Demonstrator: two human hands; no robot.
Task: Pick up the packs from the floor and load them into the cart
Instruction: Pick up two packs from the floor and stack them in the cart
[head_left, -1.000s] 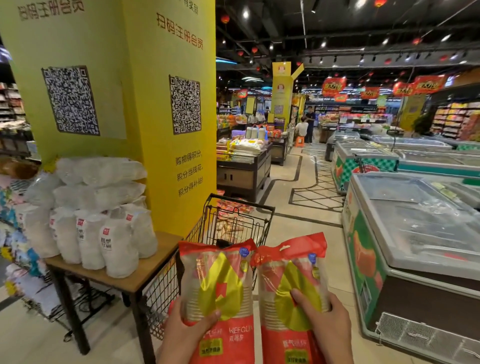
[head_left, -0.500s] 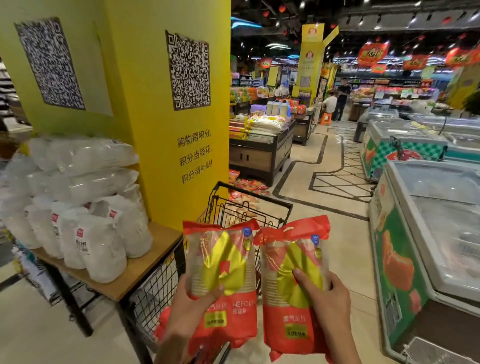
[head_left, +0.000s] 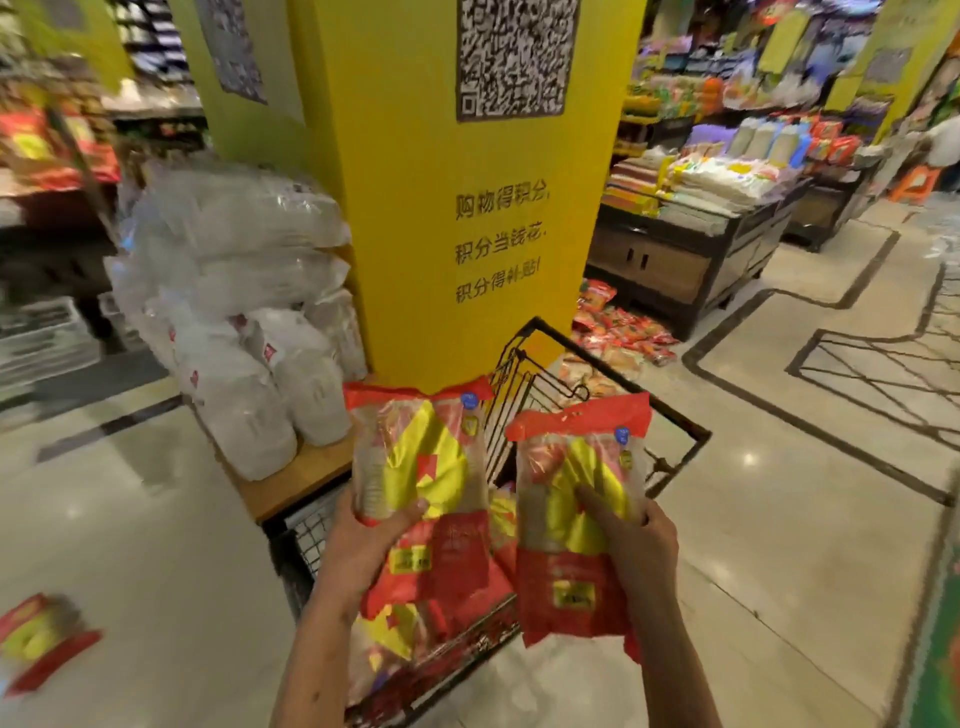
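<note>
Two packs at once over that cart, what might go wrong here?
Each pack is held one-handed: the left hand grips the left pack and the right hand grips the right pack, both by slick film, so either might slip. The right pack hangs near the cart rim and may drop outside. A floor pack lies at the left, easy to step on.

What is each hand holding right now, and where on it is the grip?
The left hand grips one red and yellow pack around its middle. The right hand grips a second pack around its middle, thumb across the front.
</note>
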